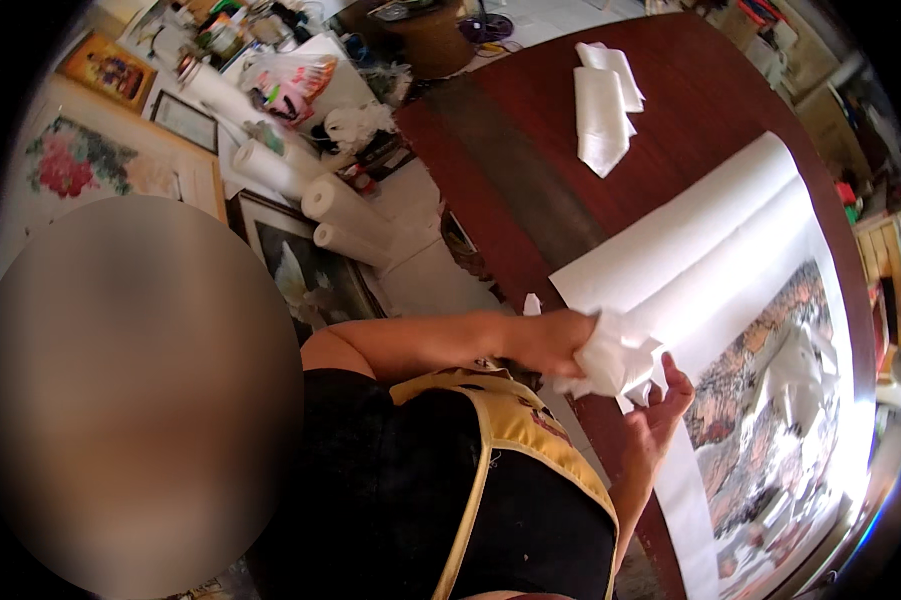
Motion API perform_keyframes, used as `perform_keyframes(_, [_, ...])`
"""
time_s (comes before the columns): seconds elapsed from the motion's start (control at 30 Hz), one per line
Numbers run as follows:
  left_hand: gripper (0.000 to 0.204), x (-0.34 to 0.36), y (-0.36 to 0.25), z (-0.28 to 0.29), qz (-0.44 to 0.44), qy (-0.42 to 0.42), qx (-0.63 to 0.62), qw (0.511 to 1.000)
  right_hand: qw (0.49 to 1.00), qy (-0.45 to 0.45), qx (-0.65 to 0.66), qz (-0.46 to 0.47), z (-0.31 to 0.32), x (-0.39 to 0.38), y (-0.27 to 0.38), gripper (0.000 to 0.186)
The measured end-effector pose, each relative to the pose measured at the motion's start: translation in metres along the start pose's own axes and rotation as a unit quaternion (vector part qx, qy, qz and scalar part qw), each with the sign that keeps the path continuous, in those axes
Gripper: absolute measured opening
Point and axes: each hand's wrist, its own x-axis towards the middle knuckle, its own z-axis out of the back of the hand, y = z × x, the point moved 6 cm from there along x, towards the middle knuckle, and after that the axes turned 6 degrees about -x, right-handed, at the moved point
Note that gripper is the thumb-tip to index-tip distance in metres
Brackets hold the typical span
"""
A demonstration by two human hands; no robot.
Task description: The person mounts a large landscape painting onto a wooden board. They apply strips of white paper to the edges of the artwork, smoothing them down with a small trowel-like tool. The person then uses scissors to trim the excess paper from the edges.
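Note:
My left hand (558,345) reaches across to the right, its fingers closed on a crumpled, thin white sheet (615,355); whether it is paper or cloth I cannot tell. Close by the sheet's lower side is my right hand (660,405), palm turned up and fingers apart. Both are above the near edge of a dark red table (510,75). Under and beyond them lies a long white paper (690,240) bearing a landscape painting (760,430) in brown and grey. A second crumpled white piece (800,375) rests on the painting.
Folded white cloths or papers (602,120) lie at the table's far end. To the left, white paper rolls (345,215) and framed pictures (305,255) stand on the floor. A clear plastic bag (290,80) sits among clutter. Shelving (882,255) with mixed items lines the right side.

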Motion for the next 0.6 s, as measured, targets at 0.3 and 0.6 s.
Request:
perform_keyframes(0.3, [0.051,-0.069,0.015,0.049,-0.006,0.038,-0.058,0.998,0.974,-0.005,-0.217,-0.068,-0.089,0.038,0.025,0.032])
perform_keyframes(0.6, [0.062,-0.167,0.045,0.208,-0.148,-0.196,-0.075,0.966,0.973,0.178,-0.136,-0.051,-0.275,0.123,-0.041,0.064])
